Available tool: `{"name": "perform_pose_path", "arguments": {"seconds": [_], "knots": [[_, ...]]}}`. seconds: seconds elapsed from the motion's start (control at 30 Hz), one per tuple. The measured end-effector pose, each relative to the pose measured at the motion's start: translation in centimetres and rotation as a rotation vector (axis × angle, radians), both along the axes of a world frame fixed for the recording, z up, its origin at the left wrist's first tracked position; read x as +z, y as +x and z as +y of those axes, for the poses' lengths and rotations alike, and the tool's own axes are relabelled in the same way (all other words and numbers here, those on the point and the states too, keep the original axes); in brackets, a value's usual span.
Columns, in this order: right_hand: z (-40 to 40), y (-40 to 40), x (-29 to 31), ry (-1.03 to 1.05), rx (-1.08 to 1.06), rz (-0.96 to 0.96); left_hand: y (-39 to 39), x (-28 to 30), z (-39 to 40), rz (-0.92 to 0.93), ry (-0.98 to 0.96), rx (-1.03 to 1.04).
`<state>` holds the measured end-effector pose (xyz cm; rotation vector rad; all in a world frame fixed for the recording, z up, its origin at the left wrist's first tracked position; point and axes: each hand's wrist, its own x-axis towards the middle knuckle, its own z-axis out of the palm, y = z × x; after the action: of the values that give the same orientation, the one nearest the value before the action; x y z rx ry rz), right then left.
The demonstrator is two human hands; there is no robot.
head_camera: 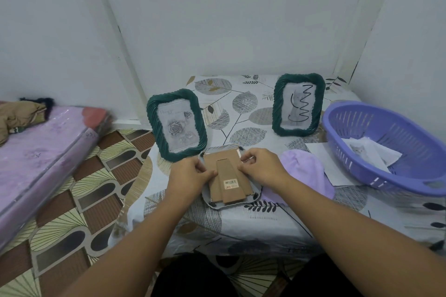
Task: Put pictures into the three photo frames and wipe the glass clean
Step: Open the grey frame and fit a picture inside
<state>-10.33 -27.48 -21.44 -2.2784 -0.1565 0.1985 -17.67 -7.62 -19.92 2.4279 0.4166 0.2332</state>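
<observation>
The third dark green twisted-rim photo frame (230, 177) lies face down at the desk's (277, 224) near edge, so its brown cardboard backing (229, 176) is reachable. The left hand (193, 173) and right hand (261, 166) each have a curled-finger grip on the backing's side edges, likely working its retaining tabs.

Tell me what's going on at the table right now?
A person has the third frame lying face down on the table, cardboard back up. The left hand and right hand pinch at its two side edges, seemingly working the backing clips. Two green frames stand upright behind it. A purple cloth lies to the right, beside a purple basket holding a printed picture.
</observation>
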Motion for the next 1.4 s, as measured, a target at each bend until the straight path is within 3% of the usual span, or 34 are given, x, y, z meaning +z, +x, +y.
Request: {"name": "perform_pose_path", "arguments": {"seconds": [0.13, 0.47, 0.6, 0.73, 0.93, 1.4], "knots": [[0.0, -0.2, 0.2, -0.001, 0.003, -0.012, 0.0, 0.1, 0.0, 0.004, 0.014, -0.003], [-0.3, -0.7, 0.1, 0.098, -0.005, 0.024, -0.7, 0.0, -0.2, 0.02, -0.215, 0.035], [-0.3, -0.8, 0.2, 0.023, -0.001, -0.018, -0.8, 0.3, -0.7, 0.013, -0.212, 0.038], [-0.4, -0.6, 0.2, -0.032, 0.006, -0.033, -1.2, 0.7, -0.5, 0.033, -0.092, 0.046], [-0.2, -1.2, 1.8, -0.328, 0.006, -0.125, -1.4, 1.7, -0.4, 0.123, 0.017, -0.001], [-0.2, -1.6, 1.6, -0.043, -0.091, 0.092, -1.6, 1.8, -0.3, 0.178, -0.177, 0.034]]}}
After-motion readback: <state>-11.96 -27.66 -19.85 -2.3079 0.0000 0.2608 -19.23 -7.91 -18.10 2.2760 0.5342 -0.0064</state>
